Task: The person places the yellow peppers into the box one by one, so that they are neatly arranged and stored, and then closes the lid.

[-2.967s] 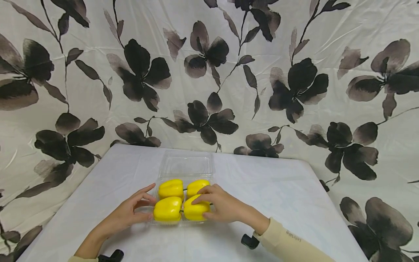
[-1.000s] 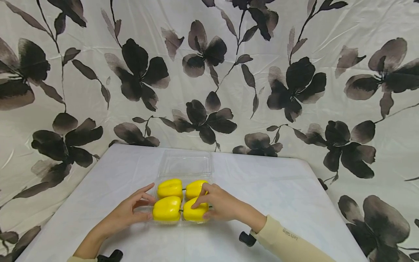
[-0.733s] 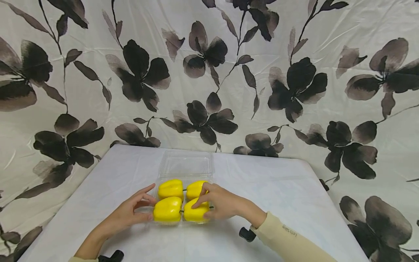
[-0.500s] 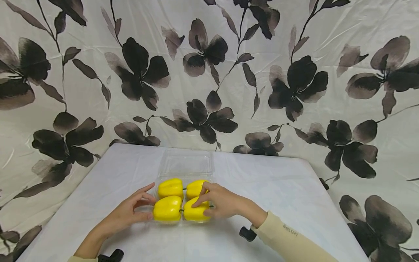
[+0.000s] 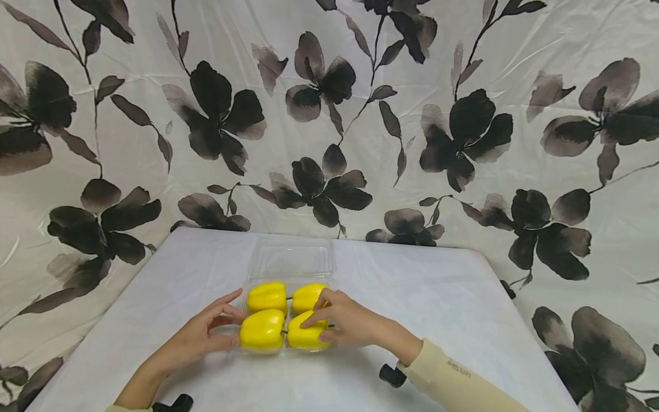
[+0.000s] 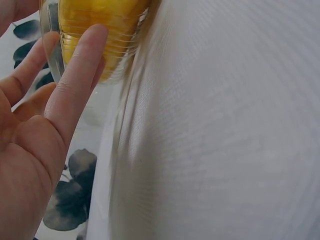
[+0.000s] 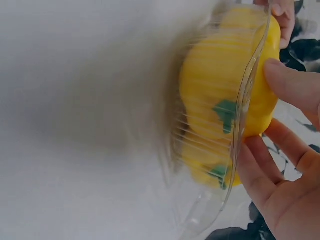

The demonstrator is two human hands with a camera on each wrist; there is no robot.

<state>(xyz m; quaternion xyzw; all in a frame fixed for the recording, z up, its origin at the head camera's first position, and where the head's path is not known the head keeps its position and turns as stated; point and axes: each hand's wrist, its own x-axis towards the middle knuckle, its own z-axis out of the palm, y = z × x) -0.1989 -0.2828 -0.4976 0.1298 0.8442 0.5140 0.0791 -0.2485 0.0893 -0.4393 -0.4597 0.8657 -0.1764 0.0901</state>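
Several yellow bell peppers lie in two rows in a clear plastic clamshell box [image 5: 288,350], their stems pointing right. My right hand [image 5: 355,320] holds the front right bell pepper [image 5: 302,333] between thumb and fingers, the fingers on its top and right side. In the right wrist view, green stems show through the ribbed wall of the box [image 7: 207,135]. My left hand [image 5: 206,333] stands at the box's left side, next to the front left bell pepper [image 5: 261,330]. The left wrist view has its fairly straight fingers [image 6: 75,85] touching the wall. The right hand partly covers the back right bell pepper [image 5: 306,297].
The lid [image 5: 292,258] of the box lies folded back, away from me. A white cloth covers the table [image 5: 412,297]. Behind it hangs a flower-patterned curtain [image 5: 381,149]. A black wrist device [image 5: 392,376] sits below the right sleeve.
My right hand's fingers have shifted slightly on the front right bell pepper since three seconds ago, the index finger now more bent. The left hand, box and bell peppers stay in place.
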